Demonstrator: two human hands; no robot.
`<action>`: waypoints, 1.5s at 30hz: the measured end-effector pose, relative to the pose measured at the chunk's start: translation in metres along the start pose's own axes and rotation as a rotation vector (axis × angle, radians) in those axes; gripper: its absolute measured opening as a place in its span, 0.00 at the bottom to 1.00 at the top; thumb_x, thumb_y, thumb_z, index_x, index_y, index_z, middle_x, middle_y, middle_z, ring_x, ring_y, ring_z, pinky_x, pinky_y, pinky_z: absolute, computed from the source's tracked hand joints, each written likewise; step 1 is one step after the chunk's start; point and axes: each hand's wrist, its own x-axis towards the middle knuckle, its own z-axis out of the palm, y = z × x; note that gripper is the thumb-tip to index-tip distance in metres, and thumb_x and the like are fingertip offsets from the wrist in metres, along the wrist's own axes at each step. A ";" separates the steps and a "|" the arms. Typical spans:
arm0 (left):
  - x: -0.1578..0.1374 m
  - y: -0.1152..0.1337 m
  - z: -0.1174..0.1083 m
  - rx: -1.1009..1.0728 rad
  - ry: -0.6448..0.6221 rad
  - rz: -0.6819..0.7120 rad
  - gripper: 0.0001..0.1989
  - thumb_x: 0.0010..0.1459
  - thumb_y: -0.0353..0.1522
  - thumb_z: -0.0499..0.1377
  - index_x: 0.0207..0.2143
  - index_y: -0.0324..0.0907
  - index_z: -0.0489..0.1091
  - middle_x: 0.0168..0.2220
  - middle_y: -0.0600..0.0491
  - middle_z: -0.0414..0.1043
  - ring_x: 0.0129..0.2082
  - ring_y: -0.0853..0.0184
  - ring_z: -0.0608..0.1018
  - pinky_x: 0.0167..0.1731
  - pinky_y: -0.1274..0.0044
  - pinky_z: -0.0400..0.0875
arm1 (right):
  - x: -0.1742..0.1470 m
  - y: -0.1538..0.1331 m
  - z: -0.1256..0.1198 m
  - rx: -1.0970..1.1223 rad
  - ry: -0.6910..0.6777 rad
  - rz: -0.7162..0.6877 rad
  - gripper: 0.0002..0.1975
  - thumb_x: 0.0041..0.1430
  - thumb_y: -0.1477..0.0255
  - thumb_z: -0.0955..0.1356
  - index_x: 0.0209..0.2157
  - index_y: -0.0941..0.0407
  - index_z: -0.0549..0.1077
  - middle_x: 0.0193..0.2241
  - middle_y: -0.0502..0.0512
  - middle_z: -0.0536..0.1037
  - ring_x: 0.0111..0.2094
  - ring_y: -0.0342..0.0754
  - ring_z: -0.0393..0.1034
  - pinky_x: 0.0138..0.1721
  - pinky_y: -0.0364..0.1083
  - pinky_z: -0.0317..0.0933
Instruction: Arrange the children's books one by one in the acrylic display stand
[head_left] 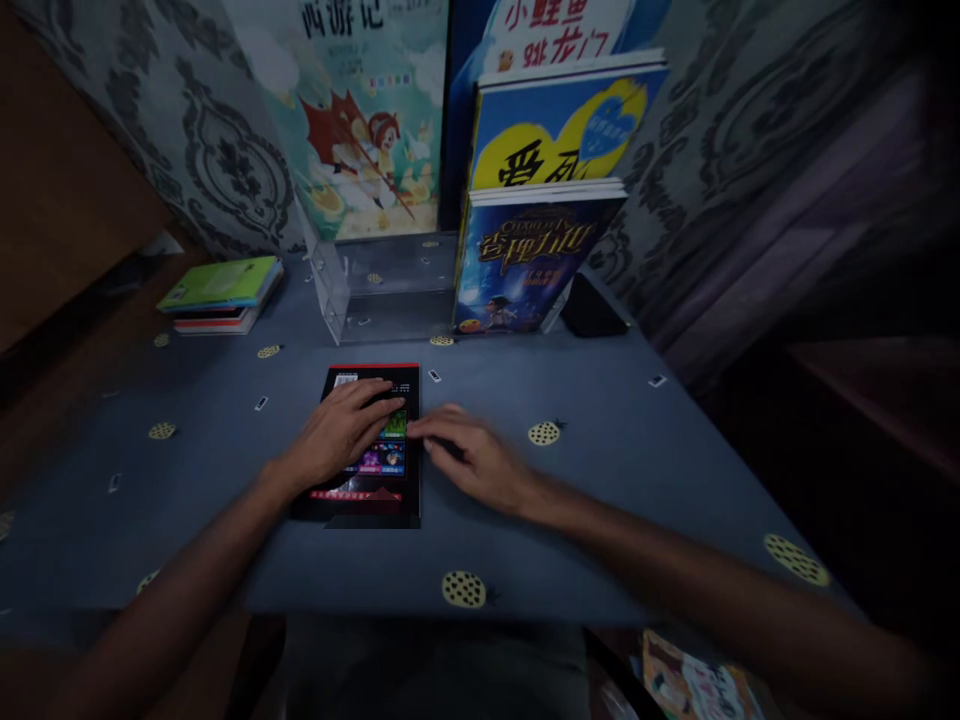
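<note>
A black book (pixel 360 507) with a red top edge and small coloured pictures lies flat on the table before me. My left hand (pixel 341 430) rests on its cover, palm down, with the fingers stretched toward the upper right. At the book's right edge is my right hand (pixel 472 455), slightly blurred. Its index finger reaches to the cover's edge and the thumb points the same way, with a gap between them. I see nothing held in either hand.
A clear acrylic stand (pixel 390 316) at the back holds several upright books, a dark blue one (pixel 529 265) in front. Stacked books (pixel 221 285) lie at the back left. A black flat object (pixel 594 308) sits right of the stand. Patterned cloth (pixel 600 540) covers the table.
</note>
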 end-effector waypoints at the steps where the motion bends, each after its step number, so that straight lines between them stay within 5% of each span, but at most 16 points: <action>1: 0.000 0.000 0.000 0.008 0.003 0.000 0.17 0.71 0.32 0.52 0.58 0.44 0.72 0.60 0.43 0.72 0.60 0.56 0.74 0.59 0.56 0.71 | 0.004 0.007 -0.002 -0.044 -0.008 -0.001 0.15 0.67 0.77 0.63 0.50 0.56 0.77 0.48 0.61 0.81 0.51 0.52 0.73 0.54 0.59 0.70; 6: 0.000 0.009 -0.003 0.083 -0.035 -0.014 0.17 0.70 0.37 0.55 0.56 0.42 0.73 0.60 0.41 0.72 0.61 0.54 0.73 0.60 0.57 0.69 | 0.029 0.041 -0.006 -0.253 -0.088 0.045 0.18 0.69 0.74 0.63 0.58 0.58 0.71 0.63 0.67 0.70 0.66 0.55 0.62 0.65 0.63 0.58; 11: 0.007 0.040 0.000 0.168 -0.095 -0.185 0.28 0.62 0.52 0.60 0.54 0.41 0.70 0.63 0.37 0.68 0.65 0.47 0.69 0.61 0.48 0.64 | 0.046 0.053 -0.008 -0.272 -0.128 0.076 0.18 0.69 0.73 0.63 0.58 0.57 0.70 0.62 0.65 0.70 0.65 0.55 0.62 0.65 0.63 0.57; 15: 0.009 0.055 -0.007 0.197 -0.199 -0.252 0.28 0.61 0.51 0.61 0.54 0.40 0.67 0.64 0.34 0.66 0.67 0.42 0.65 0.60 0.45 0.63 | 0.047 0.048 -0.012 -0.221 -0.115 0.032 0.17 0.66 0.73 0.65 0.55 0.59 0.73 0.55 0.65 0.75 0.59 0.56 0.66 0.62 0.62 0.60; 19: -0.005 0.041 -0.033 0.155 -0.387 -0.171 0.21 0.61 0.38 0.61 0.56 0.44 0.66 0.67 0.40 0.64 0.69 0.48 0.64 0.62 0.51 0.64 | 0.044 0.043 -0.014 -0.094 -0.029 0.060 0.15 0.66 0.74 0.64 0.52 0.59 0.75 0.44 0.60 0.79 0.45 0.51 0.73 0.50 0.53 0.67; 22: -0.013 0.030 -0.049 0.123 -0.448 -0.123 0.25 0.60 0.33 0.59 0.60 0.47 0.63 0.68 0.45 0.63 0.68 0.53 0.66 0.62 0.57 0.65 | 0.042 0.041 -0.015 0.035 0.018 0.114 0.15 0.66 0.75 0.63 0.50 0.58 0.76 0.40 0.56 0.80 0.35 0.45 0.72 0.39 0.46 0.66; 32: 0.028 0.069 -0.015 0.518 -0.251 -0.278 0.11 0.68 0.37 0.54 0.43 0.41 0.73 0.41 0.43 0.75 0.45 0.53 0.77 0.39 0.67 0.75 | 0.036 0.043 -0.017 0.150 0.069 0.150 0.14 0.65 0.77 0.62 0.48 0.60 0.76 0.36 0.54 0.79 0.31 0.41 0.74 0.34 0.42 0.64; 45: 0.030 0.063 -0.018 0.509 -0.222 -0.219 0.16 0.70 0.36 0.51 0.41 0.39 0.77 0.38 0.44 0.77 0.39 0.54 0.79 0.26 0.71 0.69 | 0.035 0.043 -0.016 0.098 0.128 0.074 0.15 0.63 0.81 0.62 0.47 0.60 0.76 0.37 0.55 0.79 0.34 0.43 0.74 0.38 0.43 0.66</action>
